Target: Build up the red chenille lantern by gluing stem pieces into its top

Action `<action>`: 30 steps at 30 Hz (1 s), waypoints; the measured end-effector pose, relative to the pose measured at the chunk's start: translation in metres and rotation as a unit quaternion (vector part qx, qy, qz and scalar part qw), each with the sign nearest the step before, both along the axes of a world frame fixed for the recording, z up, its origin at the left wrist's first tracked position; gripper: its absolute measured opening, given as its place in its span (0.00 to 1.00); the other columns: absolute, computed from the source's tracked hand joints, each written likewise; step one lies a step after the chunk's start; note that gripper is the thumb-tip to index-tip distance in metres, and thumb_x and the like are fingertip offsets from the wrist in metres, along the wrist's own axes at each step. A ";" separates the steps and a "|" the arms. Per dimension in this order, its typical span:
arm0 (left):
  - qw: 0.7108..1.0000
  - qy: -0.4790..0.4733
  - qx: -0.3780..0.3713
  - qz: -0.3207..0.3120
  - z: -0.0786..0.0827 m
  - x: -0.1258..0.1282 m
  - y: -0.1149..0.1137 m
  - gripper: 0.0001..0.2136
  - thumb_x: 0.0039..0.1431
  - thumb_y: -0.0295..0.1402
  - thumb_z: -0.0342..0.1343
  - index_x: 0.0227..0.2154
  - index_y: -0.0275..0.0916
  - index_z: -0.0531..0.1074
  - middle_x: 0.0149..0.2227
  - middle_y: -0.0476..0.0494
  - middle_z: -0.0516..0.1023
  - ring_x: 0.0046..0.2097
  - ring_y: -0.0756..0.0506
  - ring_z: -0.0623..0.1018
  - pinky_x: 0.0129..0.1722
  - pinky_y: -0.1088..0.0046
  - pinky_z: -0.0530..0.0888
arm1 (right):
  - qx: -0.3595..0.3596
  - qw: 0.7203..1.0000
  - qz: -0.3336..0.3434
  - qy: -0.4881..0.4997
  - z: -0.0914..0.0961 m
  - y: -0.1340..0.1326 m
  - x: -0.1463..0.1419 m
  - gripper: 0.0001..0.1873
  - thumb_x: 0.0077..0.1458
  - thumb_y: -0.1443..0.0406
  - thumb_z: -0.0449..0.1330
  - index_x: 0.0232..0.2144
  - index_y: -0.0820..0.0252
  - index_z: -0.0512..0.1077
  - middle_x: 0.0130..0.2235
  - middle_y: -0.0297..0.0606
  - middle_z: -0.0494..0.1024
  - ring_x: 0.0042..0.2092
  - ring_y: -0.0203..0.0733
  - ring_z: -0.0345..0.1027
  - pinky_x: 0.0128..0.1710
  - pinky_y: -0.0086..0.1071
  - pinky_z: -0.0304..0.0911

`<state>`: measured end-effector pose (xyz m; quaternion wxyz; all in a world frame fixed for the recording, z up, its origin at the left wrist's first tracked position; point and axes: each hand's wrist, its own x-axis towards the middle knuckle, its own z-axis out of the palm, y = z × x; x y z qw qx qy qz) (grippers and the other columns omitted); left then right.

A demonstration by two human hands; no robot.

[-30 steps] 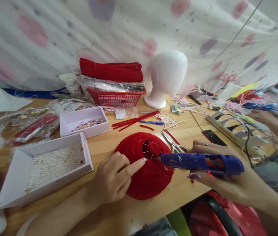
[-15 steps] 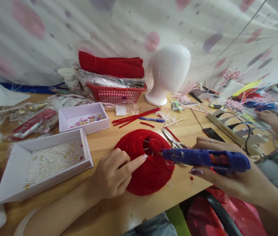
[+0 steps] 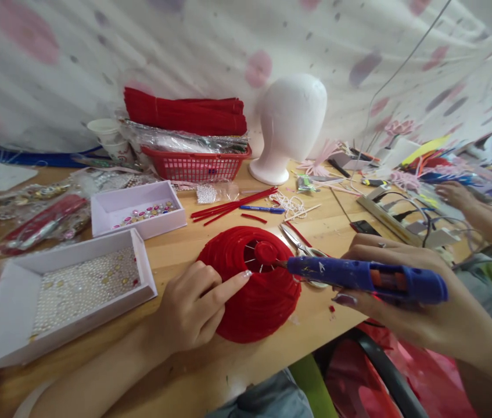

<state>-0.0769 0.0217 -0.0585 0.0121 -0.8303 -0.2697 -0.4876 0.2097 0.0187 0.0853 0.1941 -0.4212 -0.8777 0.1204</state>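
Note:
A red ribbed dome with a small red knob and thin wire spokes at its top lies on the wooden table. My left hand rests on the dome's left side, fingers curled and the index finger stretched toward the knob. My right hand grips a blue glue gun, held level, with its nozzle at the knob's right side.
Two white trays of beads and gems lie at left. A red basket and white foam head stand behind. Scissors, red sticks, a pen and a phone lie nearby. Another person's arm reaches in at right.
The view has drifted a little. The glue gun's nozzle has stayed at the knob while my right hand shifted slightly right. My left hand has kept its place on the dome.

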 end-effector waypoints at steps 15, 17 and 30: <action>1.000 0.001 -0.003 -0.006 0.000 -0.001 0.000 0.22 0.63 0.18 0.46 0.58 0.36 0.68 0.31 0.48 0.68 0.32 0.47 0.67 0.31 0.70 0.68 | -0.026 0.999 0.016 -0.012 0.005 0.001 0.006 0.12 0.59 0.58 0.63 0.27 0.56 0.71 0.26 0.32 0.72 0.26 0.35 0.65 0.24 0.30 0.58; 1.000 0.003 -0.004 -0.006 0.000 -0.001 0.000 0.22 0.63 0.18 0.46 0.58 0.36 0.68 0.31 0.48 0.68 0.32 0.47 0.67 0.31 0.70 0.68 | -0.035 0.999 0.018 -0.006 0.004 0.001 0.007 0.10 0.59 0.58 0.63 0.28 0.55 0.72 0.27 0.31 0.73 0.26 0.34 0.65 0.24 0.30 0.58; 1.000 0.001 -0.004 -0.001 -0.001 0.000 0.000 0.23 0.64 0.19 0.46 0.60 0.38 0.67 0.31 0.49 0.68 0.32 0.48 0.67 0.30 0.70 0.69 | -0.025 1.000 -0.009 0.002 0.004 0.003 0.000 0.11 0.58 0.58 0.64 0.27 0.57 0.71 0.24 0.31 0.70 0.23 0.35 0.63 0.21 0.28 0.56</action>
